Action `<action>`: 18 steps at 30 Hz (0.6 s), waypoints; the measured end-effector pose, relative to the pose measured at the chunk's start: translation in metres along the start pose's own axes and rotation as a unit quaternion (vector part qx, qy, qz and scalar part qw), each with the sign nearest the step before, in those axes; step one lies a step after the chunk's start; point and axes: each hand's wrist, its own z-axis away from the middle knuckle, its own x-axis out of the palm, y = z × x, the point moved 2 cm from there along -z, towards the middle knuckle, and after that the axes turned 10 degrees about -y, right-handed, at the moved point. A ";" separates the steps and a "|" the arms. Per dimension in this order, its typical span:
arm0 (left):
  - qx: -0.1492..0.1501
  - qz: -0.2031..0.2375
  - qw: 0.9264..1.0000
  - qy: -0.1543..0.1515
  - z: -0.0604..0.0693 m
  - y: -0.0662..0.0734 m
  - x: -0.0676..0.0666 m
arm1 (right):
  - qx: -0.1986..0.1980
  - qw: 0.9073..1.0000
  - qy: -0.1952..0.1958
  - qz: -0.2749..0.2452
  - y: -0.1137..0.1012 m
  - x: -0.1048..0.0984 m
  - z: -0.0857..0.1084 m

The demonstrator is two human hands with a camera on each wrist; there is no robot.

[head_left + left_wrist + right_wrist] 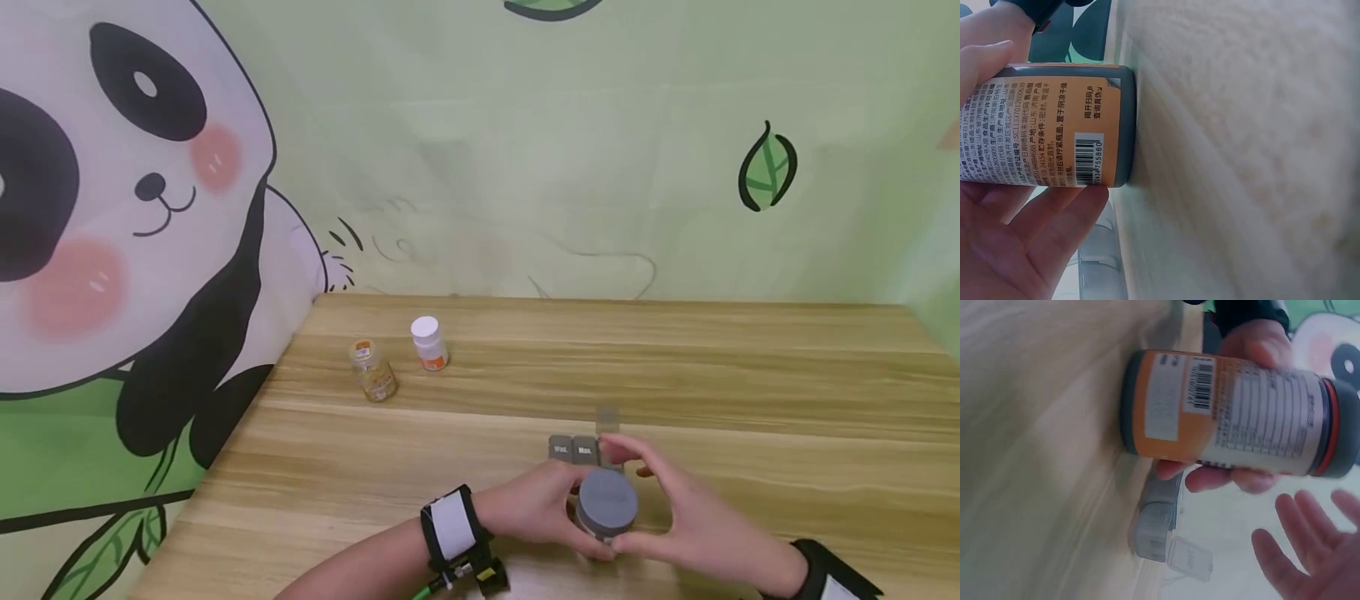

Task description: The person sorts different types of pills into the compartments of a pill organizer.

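Pointing lid-up, a grey-lidded orange-and-white cylindrical bottle [1235, 415] stands vertical, gripped by the left hand [543, 504]; the right hand [697, 525] spreads empty fingers [1274, 557]. Wood-grained surface [712, 350] meets panda-printed green backdrop [487, 125].

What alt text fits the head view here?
A person's left hand grips a gray-lidded bottle at a wooden table, the open right hand beside it. Behind sits a gray box labelled Wed. and Mon.; farther back left stand a clear jar and a white bottle.

We can't read the blurred columns on the grey-lidded bottle [1241, 412]; the right hand [693, 512] partly hides the day-labelled pill organizer [573, 450].
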 end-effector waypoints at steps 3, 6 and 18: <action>0.002 -0.008 1.000 0.002 0.000 -0.001 0.001 | 0.010 0.999 0.030 0.018 -0.003 0.005 0.000; 0.002 -0.013 1.000 0.004 0.002 -0.001 0.001 | 0.002 0.998 0.046 0.033 -0.003 0.010 -0.003; 0.010 -0.008 1.000 0.004 0.002 0.001 0.003 | -0.043 0.996 0.080 -0.013 0.005 0.018 -0.002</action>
